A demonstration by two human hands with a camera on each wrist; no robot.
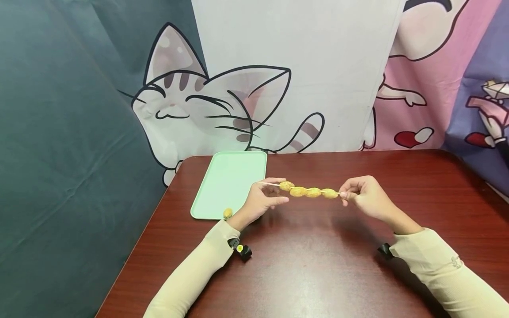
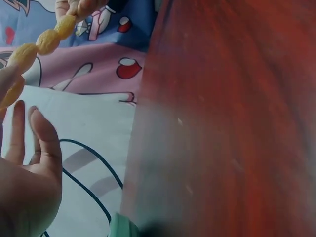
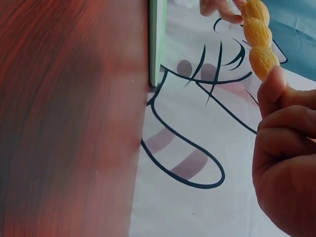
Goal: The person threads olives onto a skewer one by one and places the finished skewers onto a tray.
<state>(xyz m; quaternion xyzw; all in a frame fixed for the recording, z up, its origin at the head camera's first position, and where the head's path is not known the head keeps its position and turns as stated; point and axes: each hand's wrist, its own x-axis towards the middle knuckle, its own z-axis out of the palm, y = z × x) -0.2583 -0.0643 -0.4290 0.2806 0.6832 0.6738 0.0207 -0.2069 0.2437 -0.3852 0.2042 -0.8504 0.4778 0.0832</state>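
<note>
Several yellow, wrinkled oval pieces [image 1: 313,192] run in a row along a thin pale stick [image 1: 268,183], held up over the table. My right hand [image 1: 367,196] pinches the right end of the stick between thumb and fingertips. At the other end is my left hand [image 1: 258,203], its thumb and fingers spread apart around the stick, which crosses near the index finger. The left wrist view shows these loose fingers [image 2: 47,133] below the row. A single yellow oval piece [image 1: 227,213] lies at the near edge of the light green tray [image 1: 238,165].
The tray lies at the back left of the dark red wooden table [image 1: 310,265]. Behind the table hangs a cloth [image 1: 338,79] printed with a cartoon cat. Black wrist cameras [image 1: 245,253] sit at both cuffs.
</note>
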